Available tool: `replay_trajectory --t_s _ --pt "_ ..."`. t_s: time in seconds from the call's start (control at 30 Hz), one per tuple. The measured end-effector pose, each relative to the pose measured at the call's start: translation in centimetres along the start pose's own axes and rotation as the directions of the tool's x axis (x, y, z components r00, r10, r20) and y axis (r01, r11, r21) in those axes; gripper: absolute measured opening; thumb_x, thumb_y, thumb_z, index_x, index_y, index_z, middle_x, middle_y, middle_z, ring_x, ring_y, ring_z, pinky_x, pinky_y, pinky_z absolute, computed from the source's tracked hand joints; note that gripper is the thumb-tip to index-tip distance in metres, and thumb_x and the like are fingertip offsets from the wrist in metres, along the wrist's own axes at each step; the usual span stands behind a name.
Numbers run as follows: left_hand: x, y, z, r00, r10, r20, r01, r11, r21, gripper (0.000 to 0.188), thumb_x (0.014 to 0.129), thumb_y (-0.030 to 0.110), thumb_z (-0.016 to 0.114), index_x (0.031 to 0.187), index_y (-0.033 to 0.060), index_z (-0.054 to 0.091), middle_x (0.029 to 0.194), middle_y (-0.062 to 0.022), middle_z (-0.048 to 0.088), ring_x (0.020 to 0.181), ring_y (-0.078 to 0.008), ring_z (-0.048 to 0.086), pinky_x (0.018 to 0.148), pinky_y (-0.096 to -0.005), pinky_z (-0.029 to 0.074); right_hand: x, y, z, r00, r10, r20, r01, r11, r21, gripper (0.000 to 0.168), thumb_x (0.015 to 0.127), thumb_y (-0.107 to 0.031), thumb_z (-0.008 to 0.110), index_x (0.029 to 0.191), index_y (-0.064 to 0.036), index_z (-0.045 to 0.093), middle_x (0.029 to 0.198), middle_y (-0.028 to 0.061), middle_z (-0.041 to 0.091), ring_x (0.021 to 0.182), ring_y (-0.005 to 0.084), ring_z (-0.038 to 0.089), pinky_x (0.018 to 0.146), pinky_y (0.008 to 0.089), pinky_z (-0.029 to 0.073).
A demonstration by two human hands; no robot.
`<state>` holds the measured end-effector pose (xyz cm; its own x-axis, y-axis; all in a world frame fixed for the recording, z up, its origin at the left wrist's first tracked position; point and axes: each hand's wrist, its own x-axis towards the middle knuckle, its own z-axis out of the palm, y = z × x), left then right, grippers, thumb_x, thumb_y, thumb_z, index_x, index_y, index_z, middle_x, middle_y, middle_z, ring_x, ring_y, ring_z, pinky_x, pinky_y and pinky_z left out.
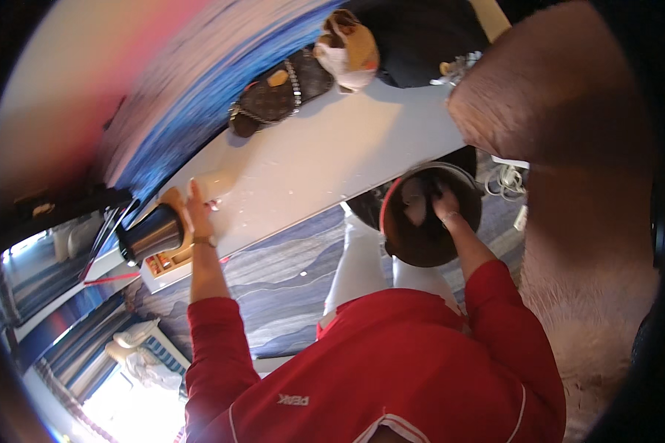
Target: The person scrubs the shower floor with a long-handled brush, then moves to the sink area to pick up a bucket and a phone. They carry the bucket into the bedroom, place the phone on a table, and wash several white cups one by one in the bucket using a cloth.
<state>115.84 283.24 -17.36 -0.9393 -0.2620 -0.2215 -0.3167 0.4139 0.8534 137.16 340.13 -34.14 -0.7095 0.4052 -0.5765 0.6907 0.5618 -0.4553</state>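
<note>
My left hand (198,213) reaches flat over the left part of the long pale tabletop, beside a whitish cup-like object (213,185) and a wooden tray (182,252) with small red packets. Whether it touches either cannot be told. A dark metallic container (155,232) lies just left of that hand. My right hand (446,204) is inside a round dark bin (421,243) with a red band on its rim, below the table's front edge. Its fingers are dark against the bin's inside, and what they touch is not clear. A pale item (414,205) shows in the bin.
A brown handbag (269,102) with a chain and an orange-and-white bag (352,50) stand along the table's back edge. Fluffy pinkish-brown covering (582,221) fills the right side. White cables (508,180) lie on the patterned floor beyond the bin.
</note>
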Motion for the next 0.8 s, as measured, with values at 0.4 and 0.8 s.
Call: replay_trajectory --t_s 0.4,0.8 --pt "-8.6 10.9 9.6 0.898 -0.292 0.33 0.433 0.722 -0.539 0.041 0.095 0.042 0.039 0.094 0.0064 0.059 0.075 -0.0061 0.063 0.057 -0.014 0.058 0.044 -0.0257 0.043 0.0 3.0 1.5 0.995 -0.078 -0.068 0.076 0.996 -0.035 0.052 0.076 -0.021 0.062 0.124 -0.007 0.047 0.115 0.0239 0.054 0.105 0.0406 0.051 0.089 0.0459 0.042" --pt "-25.1 4.4 34.2 0.579 -0.334 0.744 0.326 0.931 0.164 0.046 0.091 0.037 0.037 0.093 -0.0044 0.058 0.075 -0.015 0.059 0.053 -0.0225 0.058 0.046 -0.0347 0.046 -3.0 1.4 -1.8 0.958 -0.152 -0.242 0.138 0.988 -0.075 0.041 0.079 -0.016 0.06 0.116 -0.007 0.044 0.102 0.0239 0.053 0.09 0.0417 0.055 0.073 0.0491 0.047"
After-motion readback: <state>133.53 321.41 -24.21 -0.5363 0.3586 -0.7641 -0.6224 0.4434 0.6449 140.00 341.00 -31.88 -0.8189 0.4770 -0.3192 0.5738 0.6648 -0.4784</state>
